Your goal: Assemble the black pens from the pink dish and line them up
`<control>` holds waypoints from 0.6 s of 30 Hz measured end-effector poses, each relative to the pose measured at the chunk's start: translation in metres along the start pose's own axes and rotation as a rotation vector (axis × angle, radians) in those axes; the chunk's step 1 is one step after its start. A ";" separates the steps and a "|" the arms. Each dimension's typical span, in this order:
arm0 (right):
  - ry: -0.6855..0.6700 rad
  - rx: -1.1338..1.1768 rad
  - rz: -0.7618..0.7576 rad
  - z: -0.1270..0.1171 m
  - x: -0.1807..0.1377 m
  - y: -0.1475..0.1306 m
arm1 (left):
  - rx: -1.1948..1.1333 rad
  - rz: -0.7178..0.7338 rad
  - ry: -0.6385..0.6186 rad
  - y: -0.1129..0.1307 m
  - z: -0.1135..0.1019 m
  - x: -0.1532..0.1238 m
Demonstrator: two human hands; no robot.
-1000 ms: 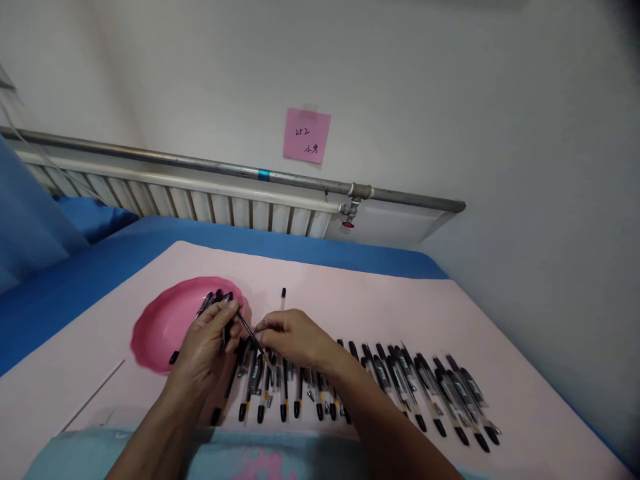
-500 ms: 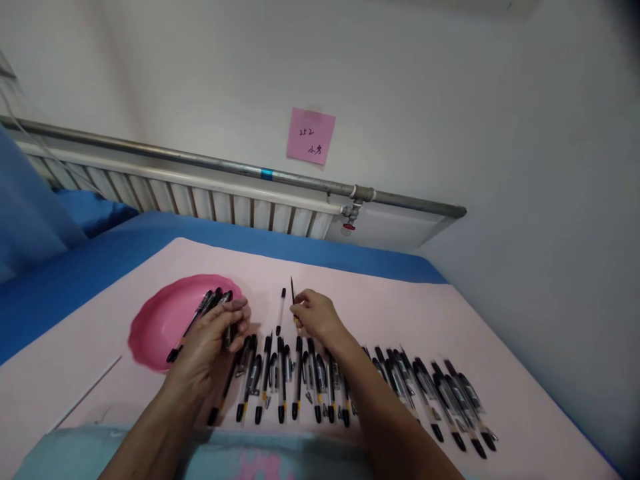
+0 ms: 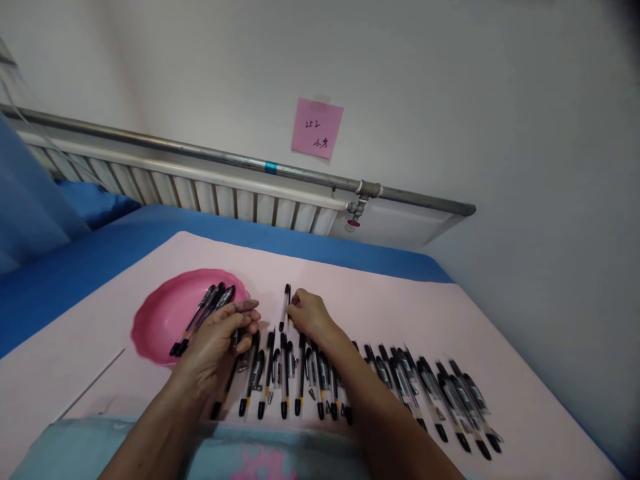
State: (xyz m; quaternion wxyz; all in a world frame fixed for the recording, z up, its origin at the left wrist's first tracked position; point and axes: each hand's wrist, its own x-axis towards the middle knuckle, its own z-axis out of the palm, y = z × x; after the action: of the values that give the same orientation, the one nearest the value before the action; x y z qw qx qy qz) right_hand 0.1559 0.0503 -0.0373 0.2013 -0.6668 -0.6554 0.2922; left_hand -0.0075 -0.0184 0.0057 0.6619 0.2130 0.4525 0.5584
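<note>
My right hand [image 3: 309, 312] is closed, thumb and fingertips pinching a thin dark pen refill [image 3: 289, 293]. Close against the refill, a clear pen barrel [image 3: 283, 310] with black ends lies on the pink mat; whether the two touch I cannot tell. My left hand [image 3: 223, 337] hovers at the right edge of the pink bowl [image 3: 150, 333], its fingers curled round a dark pen piece [image 3: 236, 338], mostly hidden. Several black-capped pens [image 3: 200, 317] lean in the bowl. In front of my hands lies a row of pen barrels [image 3: 285, 380] with caps and small metal tips beside them.
More pen parts [image 3: 457, 400] continue the row to the right. A thin white stick [image 3: 87, 387] lies at the left of the pink mat [image 3: 380, 300]. Behind the blue table edge [image 3: 300, 233] stand a radiator [image 3: 225, 200] and a metal pipe [image 3: 320, 177] along the wall.
My right hand has brought the refill down and left, from apart to close beside the lying barrel. My left hand has shifted slightly right, away from the bowl's pens.
</note>
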 end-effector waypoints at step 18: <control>-0.023 -0.122 -0.642 -0.015 -0.065 -0.052 | -0.141 -0.154 0.027 -0.003 0.006 -0.005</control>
State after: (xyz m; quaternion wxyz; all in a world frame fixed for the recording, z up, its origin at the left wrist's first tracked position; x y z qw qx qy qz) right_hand 0.1283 -0.0093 0.0166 0.2356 -0.4333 -0.8507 0.1815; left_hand -0.0007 -0.0223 0.0080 0.7100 0.1230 0.4358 0.5393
